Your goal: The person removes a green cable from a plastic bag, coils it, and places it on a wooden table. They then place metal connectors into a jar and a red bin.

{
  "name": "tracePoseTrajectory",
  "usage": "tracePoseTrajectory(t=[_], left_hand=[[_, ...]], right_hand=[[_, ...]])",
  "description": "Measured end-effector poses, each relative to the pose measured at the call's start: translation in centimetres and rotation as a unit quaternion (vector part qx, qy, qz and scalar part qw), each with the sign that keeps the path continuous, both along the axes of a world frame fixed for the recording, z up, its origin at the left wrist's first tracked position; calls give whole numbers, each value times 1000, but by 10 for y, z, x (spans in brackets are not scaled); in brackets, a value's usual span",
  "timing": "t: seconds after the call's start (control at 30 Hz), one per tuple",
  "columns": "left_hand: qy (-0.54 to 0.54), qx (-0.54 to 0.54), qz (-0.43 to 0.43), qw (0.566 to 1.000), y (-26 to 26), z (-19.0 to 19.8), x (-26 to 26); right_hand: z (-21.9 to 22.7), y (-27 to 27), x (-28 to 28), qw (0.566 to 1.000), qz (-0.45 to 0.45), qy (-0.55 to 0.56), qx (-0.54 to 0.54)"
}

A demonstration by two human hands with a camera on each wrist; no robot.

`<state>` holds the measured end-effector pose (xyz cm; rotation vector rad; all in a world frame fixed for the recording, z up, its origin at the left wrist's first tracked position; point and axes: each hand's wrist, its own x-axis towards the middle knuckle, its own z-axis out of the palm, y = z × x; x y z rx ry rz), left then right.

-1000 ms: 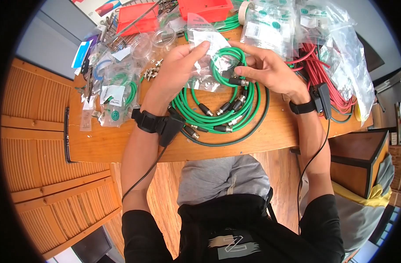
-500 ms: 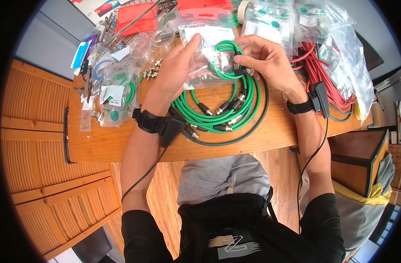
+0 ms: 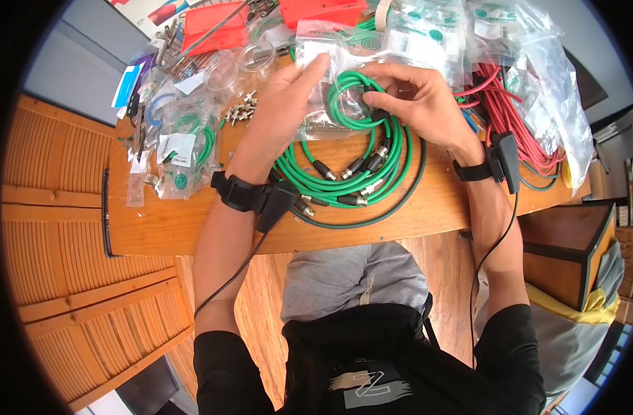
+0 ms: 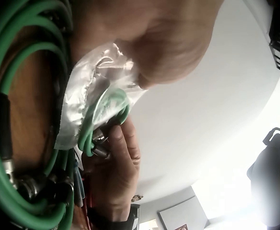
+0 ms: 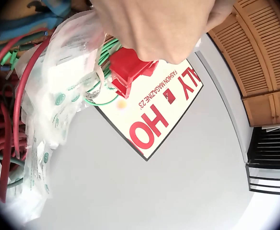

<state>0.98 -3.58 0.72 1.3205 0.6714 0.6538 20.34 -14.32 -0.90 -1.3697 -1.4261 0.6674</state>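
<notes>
My left hand grips a clear plastic bag by its side, thumb pointing up along it. In the left wrist view the bag hangs crinkled below that hand. My right hand pinches a small coil of green cable between thumb and fingers, near its dark connectors. Part of this coil shows through the plastic in the left wrist view, and metal connector ends stick out by the right thumb. Below both hands, a larger coil of green cable with several black-and-metal connectors lies on the table.
Bagged cables and small metal connectors lie to the left. Red bins and clear round containers stand at the back. Red cables and more plastic bags fill the right side of the wooden table.
The bag was raised and spread flatter half a second ago, and now tips back. In my right hand the small green coil has turned, its connectors shifting up under the thumb.
</notes>
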Motion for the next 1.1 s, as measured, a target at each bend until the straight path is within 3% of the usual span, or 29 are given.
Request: tracePoseTrajectory(t=[0.07,0.17,0.27,0.47,0.57,0.87,0.97,1.1], left_hand=[[64,38,-12,997,17,-3,-6],[-16,70,-50,996,18,-10,-5],[9,59,-34,998,23,-15,-5],[-46,4,-51,998,18,-13,-4],[-62,2,-16,998,10,-10,0],[-34,-6,-70,997,23,-28,-1],[-80,-9,-99,992,17,-21,1],[-240,-163,-195,937,5,-7,3]], right_hand=[[-2,1,3,1000,-9,3,13],[-3,2,6,999,-19,27,28],[-1,2,5,999,-25,34,34],[6,-1,-3,1000,-10,6,20],[5,-2,-4,1000,4,3,-1],[2,-2,-10,998,-13,41,-41],[6,0,-11,993,-33,109,-24],[10,4,-1,978,-84,186,32]])
